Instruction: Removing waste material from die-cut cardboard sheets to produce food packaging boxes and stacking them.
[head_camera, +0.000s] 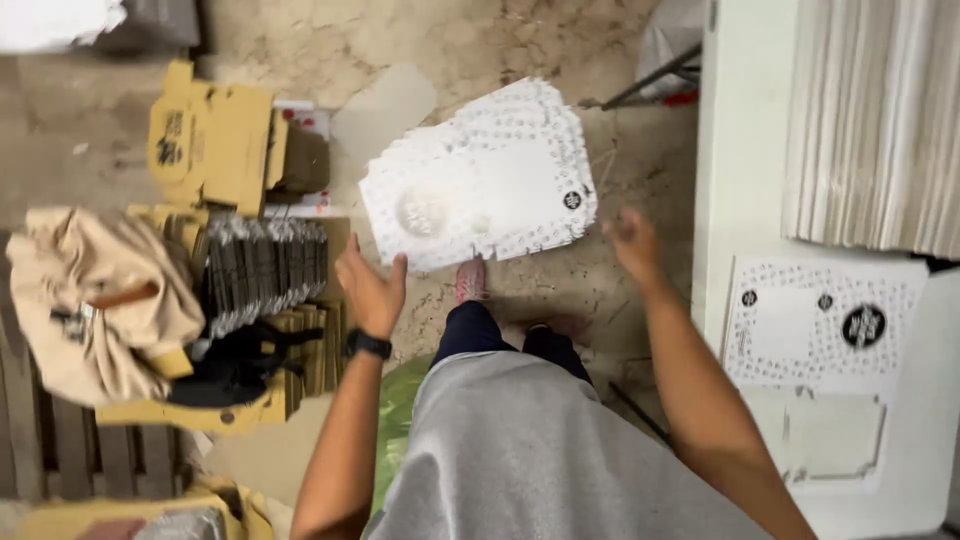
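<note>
Looking down from the head camera, the view took in a fanned stack of white die-cut cardboard sheets (480, 185) with black dotted print, which sat out in front of the person above the stained concrete floor (480, 40). Whether it lay on the floor or was in the air could not be told. The left hand (372, 290) was open, palm up, its fingertips right at the stack's near left corner but not closed on it. The right hand (632, 245) was blurred, fingers spread and empty, just off the stack's right edge.

I judged the sheets light singly but floppy and slippery against each other as a pile, already splayed out, so a hold would want both hands under opposite edges, squeezing the pile square, not a pinch at one corner.

To the left lay flattened yellow cartons (210, 135), a row of stacked flat boxes (265, 270) and a tan cloth bundle (90, 300). On the right, a white table (740, 150) carried another printed sheet (820, 325) and a tall pile of blanks (880, 120).
</note>
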